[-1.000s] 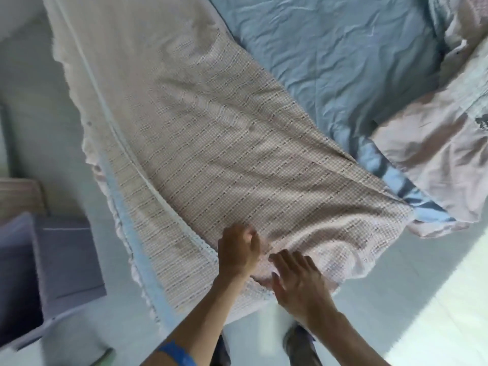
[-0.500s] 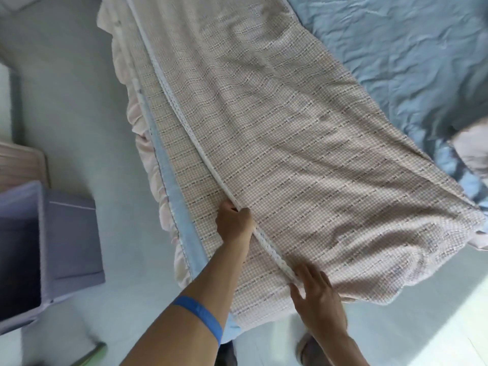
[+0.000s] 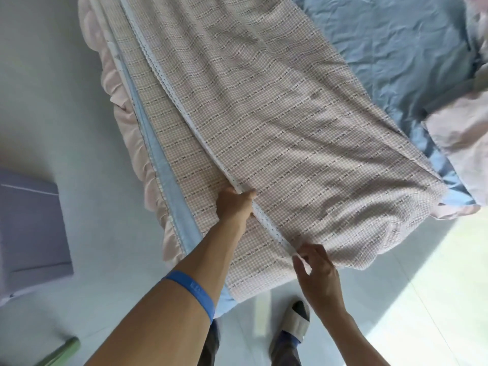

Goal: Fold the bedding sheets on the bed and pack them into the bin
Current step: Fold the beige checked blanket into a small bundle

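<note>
the purple bin [image 3: 31,223] stands on the floor off the bed's left side, well apart from the bed [image 3: 390,48]; only its outer wall shows, so what it holds cannot be told. the checked sheet [image 3: 277,114] lies folded lengthwise along the left part of the bed, its white lace edge [image 3: 169,83] running from the far end down to the near corner, where the cloth hangs over the bed's near edge. the left hand [image 3: 233,206] is closed on the lace edge, fingers curled round it, just inside the bed's left edge. the right hand [image 3: 318,273] pinches the same lace edge at the near edge of the bed, where the sheet drops over. a blue wristband [image 3: 195,289] sits on the left forearm. a pale pink sheet [image 3: 459,128] lies bunched at the bed's right edge, on the blue fitted sheet.
</note>
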Action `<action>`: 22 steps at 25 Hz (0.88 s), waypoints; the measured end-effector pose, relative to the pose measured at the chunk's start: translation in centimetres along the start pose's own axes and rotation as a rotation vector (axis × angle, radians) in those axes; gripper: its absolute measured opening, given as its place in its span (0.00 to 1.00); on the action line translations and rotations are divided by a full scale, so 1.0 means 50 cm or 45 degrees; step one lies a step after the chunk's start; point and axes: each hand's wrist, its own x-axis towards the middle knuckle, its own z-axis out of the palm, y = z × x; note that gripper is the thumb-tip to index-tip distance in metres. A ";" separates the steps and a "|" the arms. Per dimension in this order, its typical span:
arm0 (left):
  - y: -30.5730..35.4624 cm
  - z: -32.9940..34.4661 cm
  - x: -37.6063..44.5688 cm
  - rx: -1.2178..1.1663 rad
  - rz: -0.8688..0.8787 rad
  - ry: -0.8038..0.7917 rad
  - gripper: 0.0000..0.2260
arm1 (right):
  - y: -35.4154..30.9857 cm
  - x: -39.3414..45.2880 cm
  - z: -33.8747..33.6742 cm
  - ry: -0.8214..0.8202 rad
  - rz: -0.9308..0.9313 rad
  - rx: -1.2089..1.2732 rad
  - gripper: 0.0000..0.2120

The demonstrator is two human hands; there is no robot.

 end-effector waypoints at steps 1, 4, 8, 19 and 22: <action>-0.007 0.013 0.001 -0.040 -0.035 -0.040 0.24 | 0.003 0.002 -0.007 -0.009 -0.019 -0.056 0.11; -0.020 0.029 -0.009 -0.145 -0.080 -0.077 0.27 | 0.032 0.010 -0.014 -0.063 -0.093 -0.333 0.19; -0.029 0.027 -0.009 -0.215 -0.078 -0.141 0.26 | 0.083 0.018 -0.007 -0.027 -0.150 -0.801 0.11; -0.116 -0.160 -0.021 -0.329 -0.169 -0.037 0.29 | -0.155 -0.152 0.069 -0.801 -0.253 -0.675 0.15; -0.101 -0.177 -0.014 -0.252 -0.084 -0.003 0.14 | -0.180 -0.127 0.116 -0.833 -0.026 -0.661 0.18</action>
